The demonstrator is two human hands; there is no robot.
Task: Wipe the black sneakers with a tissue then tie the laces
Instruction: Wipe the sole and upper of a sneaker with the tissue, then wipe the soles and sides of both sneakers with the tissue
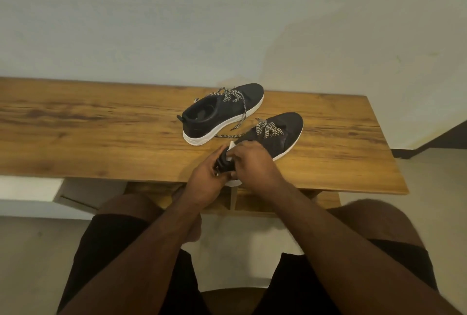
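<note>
**Both hands on the near sneaker's heel, tissue under the right fingers**

Gripping the heel of the near sneaker, the left hand curls its fingers round the black back of the shoe from the left side. Against the same heel the right hand holds a white tissue, of which only a small corner shows above the knuckles. Most of the heel is hidden behind the two hands; a bit of white sole shows below them, at the front edge of the wooden table.

This shoe lies with its toe pointing away and to the right, its black-and-white laces loose over the tongue. Just beyond it stands the far sneaker, upright on its white sole, its own laces untied, one end trailing onto the wood between the two shoes.
</note>
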